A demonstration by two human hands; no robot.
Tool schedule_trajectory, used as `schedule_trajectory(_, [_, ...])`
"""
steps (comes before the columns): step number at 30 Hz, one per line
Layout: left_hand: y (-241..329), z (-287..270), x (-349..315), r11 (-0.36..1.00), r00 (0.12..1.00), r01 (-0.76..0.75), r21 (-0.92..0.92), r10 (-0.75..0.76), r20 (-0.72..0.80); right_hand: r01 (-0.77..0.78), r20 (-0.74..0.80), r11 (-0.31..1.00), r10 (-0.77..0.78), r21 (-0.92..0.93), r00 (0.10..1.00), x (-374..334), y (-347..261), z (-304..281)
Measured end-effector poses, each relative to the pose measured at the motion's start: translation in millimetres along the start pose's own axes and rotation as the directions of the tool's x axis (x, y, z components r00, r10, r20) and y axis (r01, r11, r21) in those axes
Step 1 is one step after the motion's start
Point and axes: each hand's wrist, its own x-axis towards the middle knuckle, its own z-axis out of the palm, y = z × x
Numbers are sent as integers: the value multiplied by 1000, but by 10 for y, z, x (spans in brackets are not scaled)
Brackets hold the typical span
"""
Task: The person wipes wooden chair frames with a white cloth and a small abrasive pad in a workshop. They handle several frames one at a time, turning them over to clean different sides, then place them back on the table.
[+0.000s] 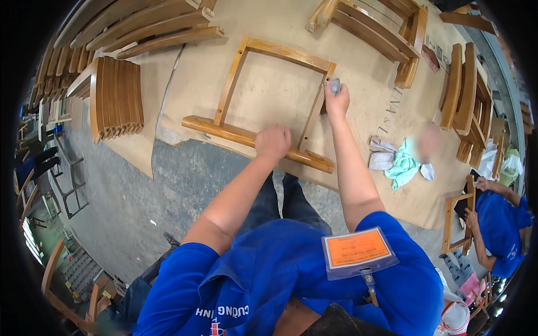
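A varnished wooden frame [288, 53], four-sided with a thicker rounded rail on the side close to me, lies on the cardboard-covered surface. My left hand [273, 141] is closed around that near rail, right of its middle. At the frame's far right corner, my right hand [337, 102] pinches a small grey pad [334, 86] against the side bar. Whether the pad is sandpaper or folded cloth is too small to tell. The right fingers partly cover the upper end of that bar.
Curved wooden slats [162, 39] and a row of stacked wooden parts [117, 98] stand at left. More frames [372, 33] lie far right. Mint and grey rags [404, 162] rest on the cardboard [358, 134]. A co-worker in blue [499, 229] handles another frame at right.
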Motion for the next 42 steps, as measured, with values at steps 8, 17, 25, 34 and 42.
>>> schedule_trajectory(8, [35, 15, 77, 1000, 998, 23, -17, -23, 50, 41, -53, 999, -39, 23, 998, 11, 105, 72])
schedule_trajectory(17, [42, -25, 84, 1000, 998, 19, -20, -18, 62, 190, -150, 982, -189, -7, 970, 24, -129, 8])
schedule_trajectory(25, [19, 0, 83, 1000, 1000, 4, -25, -4, 30, 71, -54, 995, -75, -74, 996, 535, -121, 178])
schedule_trajectory(34, [21, -4, 83, 999, 999, -12, -34, 13, 31, 40, -87, 997, -46, -62, 995, 468, -162, 169])
schedule_trajectory(42, [23, 18, 77, 999, 1000, -10, -35, 10, 9, 91, -100, 993, -98, -71, 990, 455, -211, 144])
